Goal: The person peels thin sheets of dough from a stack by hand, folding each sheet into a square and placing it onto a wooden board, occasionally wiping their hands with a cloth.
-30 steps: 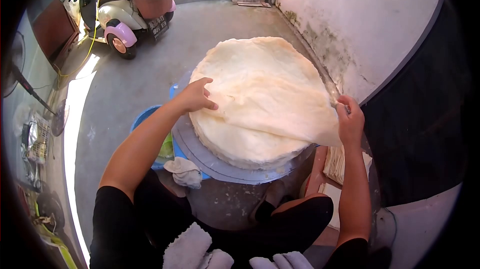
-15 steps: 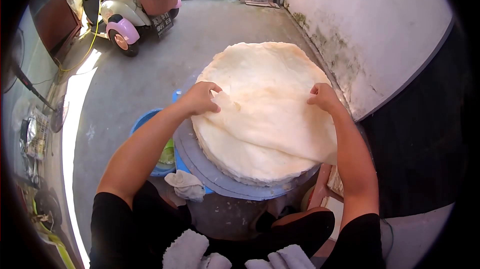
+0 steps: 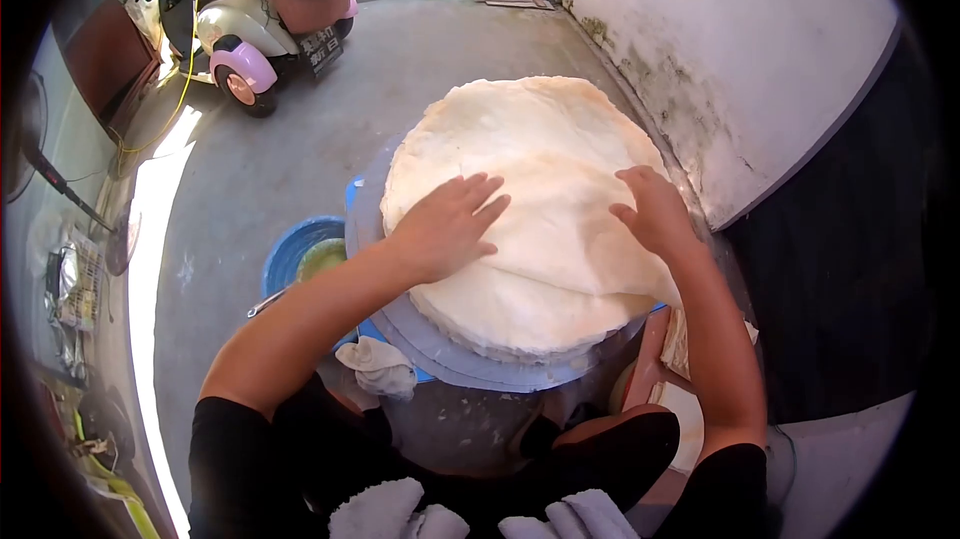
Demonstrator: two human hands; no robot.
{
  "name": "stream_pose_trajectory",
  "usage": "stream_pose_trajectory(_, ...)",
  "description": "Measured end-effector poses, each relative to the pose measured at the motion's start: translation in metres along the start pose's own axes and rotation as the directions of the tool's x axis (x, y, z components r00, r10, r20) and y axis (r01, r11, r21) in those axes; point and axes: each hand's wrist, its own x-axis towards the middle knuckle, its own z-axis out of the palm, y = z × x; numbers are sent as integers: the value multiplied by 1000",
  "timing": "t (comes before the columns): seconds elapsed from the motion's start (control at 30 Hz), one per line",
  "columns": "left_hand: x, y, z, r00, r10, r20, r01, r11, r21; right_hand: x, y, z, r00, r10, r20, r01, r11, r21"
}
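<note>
A thick stack of thin, pale round dough sheets [image 3: 520,324] lies in front of me. Its top sheet [image 3: 560,239] is partly folded over, with a slanting edge across the near half and a loose corner at the right. My left hand [image 3: 450,227] lies over the left part of that sheet, fingers spread and holding nothing. At the right edge, my right hand [image 3: 655,214] is over the sheet with thumb and fingers apart. Beneath the stack are grey round boards [image 3: 470,371] on a blue support [image 3: 353,191].
Left of the stack stands a blue basin [image 3: 285,257] with a green bowl [image 3: 322,257] in it. A whitish cloth [image 3: 380,367] hangs at the near-left edge. A scooter [image 3: 245,34] is parked far left, and a stained white wall [image 3: 720,59] rises on the right.
My left hand has let go of the sheet's edge and moved right, flattening over it. My right hand's fingers have spread from their pinch. The sheet's left flap now lies down.
</note>
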Motion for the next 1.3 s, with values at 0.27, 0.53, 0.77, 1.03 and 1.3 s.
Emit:
stream_pose_trajectory(0.27,-28,-4,28,911,-170,377,149,985,85,-132,-1,27,972,-157,175,182,974,-135)
stream_pose_trajectory(0.53,10,66,20,974,6,225,33,985,-170,-176,61,33,636,712,-296,-493,671,554)
stream_pose_trajectory(0.77,59,146,89,976,108,189,-17,905,-425,-162,61,17,641,724,255,-243,-123,962)
stream_pose_trajectory(1.03,55,152,81,979,83,187,2,910,-415,-24,-43,26,910,375,-179,-135,675,726)
stream_pose_trajectory(1.3,31,163,55,975,-132,178,195,892,-407,-2,-80,86,962,224,160,-275,792,545)
